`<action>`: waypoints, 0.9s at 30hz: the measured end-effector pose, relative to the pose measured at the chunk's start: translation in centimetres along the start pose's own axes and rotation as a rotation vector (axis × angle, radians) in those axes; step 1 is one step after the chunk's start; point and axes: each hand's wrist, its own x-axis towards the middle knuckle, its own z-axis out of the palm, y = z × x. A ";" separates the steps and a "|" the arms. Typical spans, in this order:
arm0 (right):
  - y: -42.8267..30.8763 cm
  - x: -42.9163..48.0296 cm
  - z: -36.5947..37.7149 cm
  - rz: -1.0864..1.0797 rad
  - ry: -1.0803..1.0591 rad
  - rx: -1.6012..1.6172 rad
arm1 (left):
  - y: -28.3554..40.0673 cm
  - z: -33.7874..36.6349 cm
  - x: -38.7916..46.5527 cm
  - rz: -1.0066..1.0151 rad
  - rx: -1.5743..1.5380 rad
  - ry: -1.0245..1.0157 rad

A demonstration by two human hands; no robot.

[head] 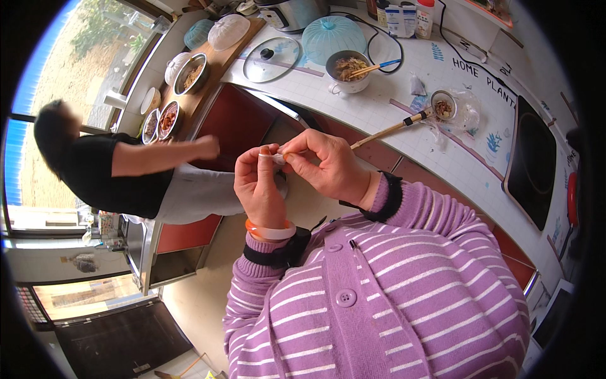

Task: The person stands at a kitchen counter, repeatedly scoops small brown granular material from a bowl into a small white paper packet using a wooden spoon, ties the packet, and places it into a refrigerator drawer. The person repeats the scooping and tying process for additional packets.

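My left hand point(261, 187) is raised in front of my chest, with a thin white strip point(279, 159), perhaps string or cloth, looped across its thumb. My right hand point(326, 163) pinches the same strip between thumb and fingertips, close against the left fingers. Part of the strip is hidden by my fingers, so its full shape cannot be made out. Beyond my right hand, a long-handled strainer point(444, 107) holding brown dry pieces rests on the counter. A clear plastic bag point(466, 111) lies crumpled around its bowl, and a small whitish pouch point(417, 86) is nearby.
The white tiled counter point(378, 111) carries a pot point(349, 84) with food and chopsticks, a glass lid point(271, 59) and an induction cooktop point(530, 161). At left, another person point(137, 175) stands by a wooden board point(222, 57) with several food bowls.
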 end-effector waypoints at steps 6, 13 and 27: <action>-1.0 0.7 -0.2 0.311 -0.006 0.362 | -0.5 -0.2 0.1 0.135 -0.023 -0.119; -1.7 1.1 -1.1 0.323 -0.097 0.277 | 0.2 -1.1 0.1 -0.108 -0.172 -0.242; -1.9 2.1 -1.3 0.179 0.022 0.060 | 0.3 -1.8 0.4 -0.181 -0.044 -0.271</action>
